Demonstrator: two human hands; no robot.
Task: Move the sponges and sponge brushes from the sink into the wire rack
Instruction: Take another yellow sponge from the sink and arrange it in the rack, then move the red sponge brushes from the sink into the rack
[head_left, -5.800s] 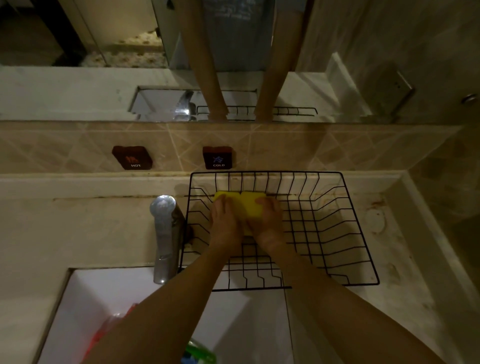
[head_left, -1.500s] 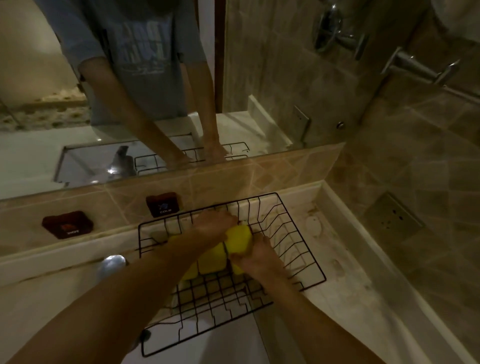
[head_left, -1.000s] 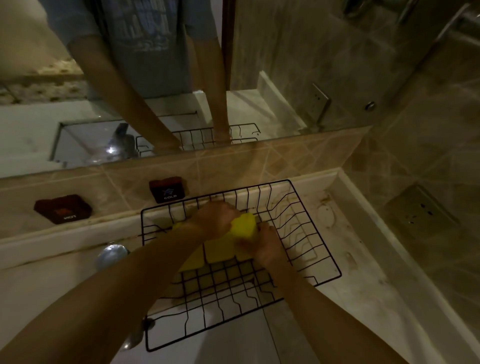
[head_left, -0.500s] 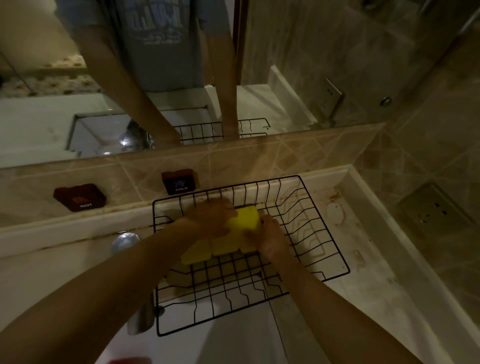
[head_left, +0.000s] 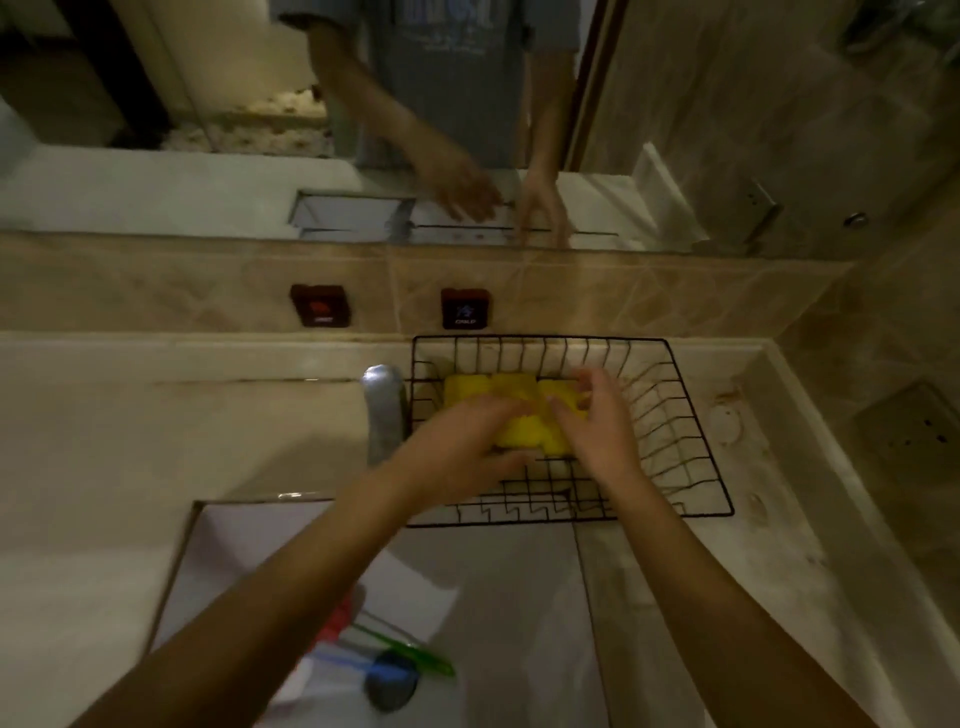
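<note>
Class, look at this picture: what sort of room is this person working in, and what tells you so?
Probably a bathroom: a wide mirror above a tiled counter, a sink with a tap, and hot and cold buttons on the wall.

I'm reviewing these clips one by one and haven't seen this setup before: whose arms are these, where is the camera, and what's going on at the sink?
There is no machine: a person wears a head camera looking down at their own bare arms. Both hands, left hand and right hand, rest on yellow sponges inside a black wire rack on the beige counter. Whether they grip the sponges is unclear. Green and blue-handled brushes remain in the white sink. The mirror above reflects the person.
</note>
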